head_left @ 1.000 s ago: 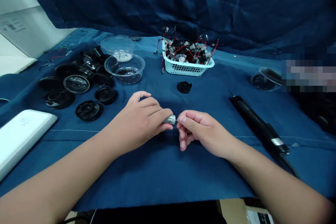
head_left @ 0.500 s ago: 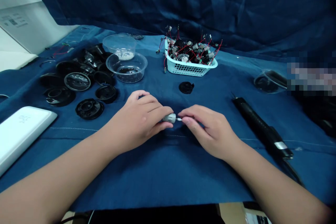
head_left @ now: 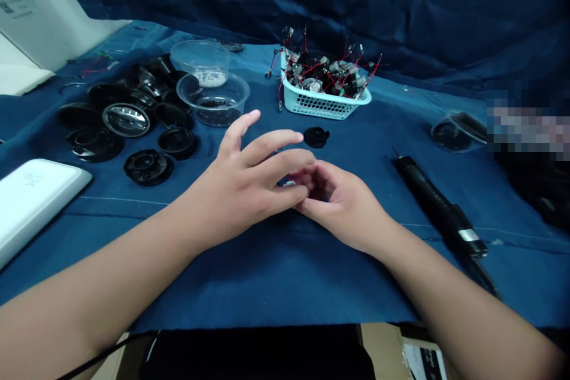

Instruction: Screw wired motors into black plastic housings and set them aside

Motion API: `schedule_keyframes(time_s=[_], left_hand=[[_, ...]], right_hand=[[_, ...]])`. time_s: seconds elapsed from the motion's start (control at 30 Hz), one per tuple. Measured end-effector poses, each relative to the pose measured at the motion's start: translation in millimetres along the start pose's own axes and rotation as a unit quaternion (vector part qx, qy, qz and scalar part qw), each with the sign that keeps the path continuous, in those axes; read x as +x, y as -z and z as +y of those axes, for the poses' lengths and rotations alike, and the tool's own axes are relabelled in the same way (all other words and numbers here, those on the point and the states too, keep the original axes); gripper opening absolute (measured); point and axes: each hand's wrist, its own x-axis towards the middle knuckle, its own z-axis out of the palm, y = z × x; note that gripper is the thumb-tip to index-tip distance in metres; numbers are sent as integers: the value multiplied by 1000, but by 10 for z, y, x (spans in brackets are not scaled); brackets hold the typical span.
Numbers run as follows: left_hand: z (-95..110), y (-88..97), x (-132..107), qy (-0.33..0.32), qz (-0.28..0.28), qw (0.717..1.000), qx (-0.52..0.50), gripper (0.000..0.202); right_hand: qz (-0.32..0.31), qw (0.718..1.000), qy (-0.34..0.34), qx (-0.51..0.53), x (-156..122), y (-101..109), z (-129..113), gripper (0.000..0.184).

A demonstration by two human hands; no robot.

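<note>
The left hand (head_left: 240,187) lies open, fingers spread, beside the curled right hand (head_left: 338,205), which seems to enclose a small silver motor (head_left: 288,183). More wired motors (head_left: 325,74) fill a plastic basket (head_left: 318,108); black housings (head_left: 146,166) sit separately on the surface (head_left: 267,285).

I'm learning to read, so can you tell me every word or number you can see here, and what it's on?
White panel at top left: printed lines, too blurred to read.
White case: a faint mark, too blurred to read.
Paper at bottom right: dark print, too blurred to read.
</note>
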Motion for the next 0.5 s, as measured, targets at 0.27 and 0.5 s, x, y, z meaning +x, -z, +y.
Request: schedule_keyframes(time_s=[0.27, 0.5], left_hand=[[28, 10, 0, 163, 87, 981, -63, 11], [77, -193, -73, 245, -112, 920, -285, 32]], right_hand=[[18, 968, -98, 229, 63, 135, 109, 35], [42, 988, -49, 138, -5, 67, 126, 29]])
